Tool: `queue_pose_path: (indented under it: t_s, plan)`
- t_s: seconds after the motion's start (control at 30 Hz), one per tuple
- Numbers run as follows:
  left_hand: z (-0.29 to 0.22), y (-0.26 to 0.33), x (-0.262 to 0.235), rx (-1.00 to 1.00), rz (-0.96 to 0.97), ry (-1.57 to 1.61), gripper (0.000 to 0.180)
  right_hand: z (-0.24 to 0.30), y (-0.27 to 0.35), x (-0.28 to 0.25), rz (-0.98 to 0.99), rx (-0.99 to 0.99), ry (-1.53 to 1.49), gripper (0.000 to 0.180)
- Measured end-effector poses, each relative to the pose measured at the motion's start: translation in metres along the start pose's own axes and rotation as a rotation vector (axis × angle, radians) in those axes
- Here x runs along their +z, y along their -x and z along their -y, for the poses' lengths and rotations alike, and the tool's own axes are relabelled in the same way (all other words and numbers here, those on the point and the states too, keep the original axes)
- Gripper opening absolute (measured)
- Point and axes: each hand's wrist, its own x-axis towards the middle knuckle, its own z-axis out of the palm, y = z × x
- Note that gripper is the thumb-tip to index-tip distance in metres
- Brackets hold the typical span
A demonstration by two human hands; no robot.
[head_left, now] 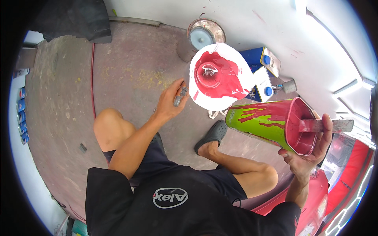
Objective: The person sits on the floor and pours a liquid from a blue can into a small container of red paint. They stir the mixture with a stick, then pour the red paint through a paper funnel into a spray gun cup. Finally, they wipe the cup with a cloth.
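Observation:
My left hand (171, 100) is closed round a grey metal handle (181, 96) beside a white paper funnel (247, 74). Wet red paint (224, 83) coats the middle of the funnel; what lies beneath it is hidden. My right hand (311, 151) grips a tall green cup (256, 121) near its rim, to the right of the funnel. Red paint lines the cup's inside and runs down its outer wall. A flat, paint-stained stirring stick (338, 126) sticks out over the rim, with my right fingers against it.
Behind the funnel stands a round paint can (206, 36) with a pale disc on top. Blue-and-white metal cans (260, 84) with blue caps and a small metal cup (289, 86) sit by the white wall. A red hose (93, 78) crosses the floor; a red car part (315, 196) is at lower right.

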Motion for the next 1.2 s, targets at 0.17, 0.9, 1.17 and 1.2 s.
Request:
queue_pose_path:
  t_s: [0.17,0.9,1.17,1.2]
  plan:
    - [-0.009,0.004,0.0,-0.001,0.041,0.016,0.052,-0.011,-0.004,-0.006,0.141,-0.025,-0.028,0.136]
    - [-0.017,0.004,0.01,-0.033,0.106,0.065,0.049,0.008,-0.03,-0.014,0.33,0.128,0.133,0.132]
    - [-0.015,0.006,0.016,0.025,0.057,0.035,0.052,0.006,-0.034,-0.014,0.343,0.103,0.164,0.132]
    - [-0.015,0.006,0.016,0.017,0.061,0.032,0.052,0.006,-0.034,-0.014,0.335,0.11,0.15,0.132]
